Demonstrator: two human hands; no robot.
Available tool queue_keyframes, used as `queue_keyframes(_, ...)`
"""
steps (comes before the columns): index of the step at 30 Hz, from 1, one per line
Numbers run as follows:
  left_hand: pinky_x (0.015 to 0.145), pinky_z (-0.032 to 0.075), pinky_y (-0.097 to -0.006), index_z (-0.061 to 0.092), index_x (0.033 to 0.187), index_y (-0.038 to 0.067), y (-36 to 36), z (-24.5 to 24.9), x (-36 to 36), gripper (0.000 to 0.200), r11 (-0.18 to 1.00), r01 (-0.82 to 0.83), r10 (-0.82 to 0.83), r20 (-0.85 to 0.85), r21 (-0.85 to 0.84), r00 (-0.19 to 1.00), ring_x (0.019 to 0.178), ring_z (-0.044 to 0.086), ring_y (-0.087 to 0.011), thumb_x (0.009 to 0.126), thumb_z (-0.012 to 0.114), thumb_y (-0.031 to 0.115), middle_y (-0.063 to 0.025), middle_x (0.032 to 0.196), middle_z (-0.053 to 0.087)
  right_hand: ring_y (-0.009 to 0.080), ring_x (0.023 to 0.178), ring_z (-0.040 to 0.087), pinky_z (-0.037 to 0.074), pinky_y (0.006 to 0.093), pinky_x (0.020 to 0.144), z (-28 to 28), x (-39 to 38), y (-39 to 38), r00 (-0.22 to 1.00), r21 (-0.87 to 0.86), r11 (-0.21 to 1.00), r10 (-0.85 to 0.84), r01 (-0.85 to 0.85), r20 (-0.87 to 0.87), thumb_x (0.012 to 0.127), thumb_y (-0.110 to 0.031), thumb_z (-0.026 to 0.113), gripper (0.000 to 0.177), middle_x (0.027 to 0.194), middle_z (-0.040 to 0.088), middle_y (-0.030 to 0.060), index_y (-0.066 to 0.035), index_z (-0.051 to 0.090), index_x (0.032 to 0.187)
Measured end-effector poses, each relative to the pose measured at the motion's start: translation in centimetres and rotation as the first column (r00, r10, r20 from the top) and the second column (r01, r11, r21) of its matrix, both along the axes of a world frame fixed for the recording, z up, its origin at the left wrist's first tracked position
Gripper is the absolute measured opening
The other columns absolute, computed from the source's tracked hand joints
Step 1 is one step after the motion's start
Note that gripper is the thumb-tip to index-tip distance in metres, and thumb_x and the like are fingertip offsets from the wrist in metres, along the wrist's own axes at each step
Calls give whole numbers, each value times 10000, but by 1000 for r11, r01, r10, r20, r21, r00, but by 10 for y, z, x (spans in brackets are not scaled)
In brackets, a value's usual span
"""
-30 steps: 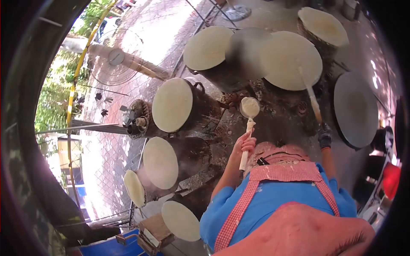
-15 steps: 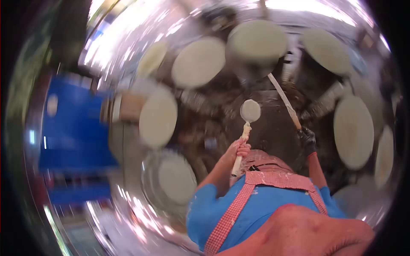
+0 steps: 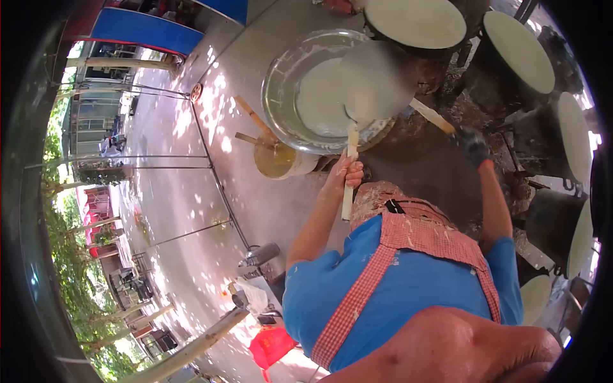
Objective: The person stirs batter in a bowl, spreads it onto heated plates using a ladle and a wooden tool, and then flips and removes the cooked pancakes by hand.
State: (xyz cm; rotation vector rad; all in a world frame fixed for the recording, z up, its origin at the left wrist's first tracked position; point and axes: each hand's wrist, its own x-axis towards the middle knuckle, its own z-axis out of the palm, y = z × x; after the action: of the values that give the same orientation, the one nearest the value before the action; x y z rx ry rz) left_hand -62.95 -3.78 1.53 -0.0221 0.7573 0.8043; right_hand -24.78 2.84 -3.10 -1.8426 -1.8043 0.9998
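Note:
My left hand is closed round the pale, batter-smeared handle of a ladle. Its upper end reaches over the near rim of a wide metal basin holding white batter; the bowl of the ladle is lost in a blurred patch. A dark glove covers my right hand, whose fingers wrap one end of a flat wooden stick. The stick points up and left toward the basin's right side, and the blur hides its far end.
Round griddles with pale tops curve along the right, among them a top griddle, an upper-right one and a right one. Beside the basin stands a bucket with wooden sticks in it. A metal pipe frame crosses the floor.
My view and body have turned left, from the ring of griddles to the batter basin. The ladle, earlier held up with batter in its bowl, is now at the basin. Both hands keep their tools.

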Motion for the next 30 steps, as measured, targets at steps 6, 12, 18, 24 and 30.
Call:
queue_keyframes(6,304,260,-193,371,771,99,105,-102,-97,102,999,37,-21,-376,36,926,359,301,-90,789,469,76,9,527,337,324,713,568,445,402,634,-8,-142,103,685,54,918,253,-392,683,714,-253,543,220,741,588,163,-76,610,825)
queue_keyframes(12,296,266,-219,319,702,72,144,-221,-133,143,881,2,-148,-271,-473,951,349,306,-102,750,449,33,5,505,320,305,700,557,438,390,654,21,-195,92,826,135,924,246,-359,508,702,-262,562,170,741,589,118,-110,608,765)
queue_keyframes(18,292,258,-227,301,780,94,149,-214,-118,171,946,94,-261,-553,-311,791,361,300,-101,749,446,11,-13,523,319,306,737,568,444,388,662,-14,-199,51,785,-115,971,236,-208,573,716,-366,577,301,789,597,142,-106,617,863)
queue_keyframes(24,279,235,-198,327,767,106,189,-217,-90,148,904,154,-218,-120,-400,969,354,292,-68,773,463,46,0,514,324,319,735,562,439,405,669,-77,-199,13,872,-209,978,83,23,483,732,-400,553,347,797,596,142,-92,611,881)
queue_keyframes(30,279,220,-152,349,703,100,185,-25,-109,183,962,110,-58,209,-249,976,364,257,-30,794,507,113,53,495,282,317,664,560,446,389,610,-6,-230,-31,932,117,992,-77,38,355,747,-333,563,288,781,591,153,-78,603,874)
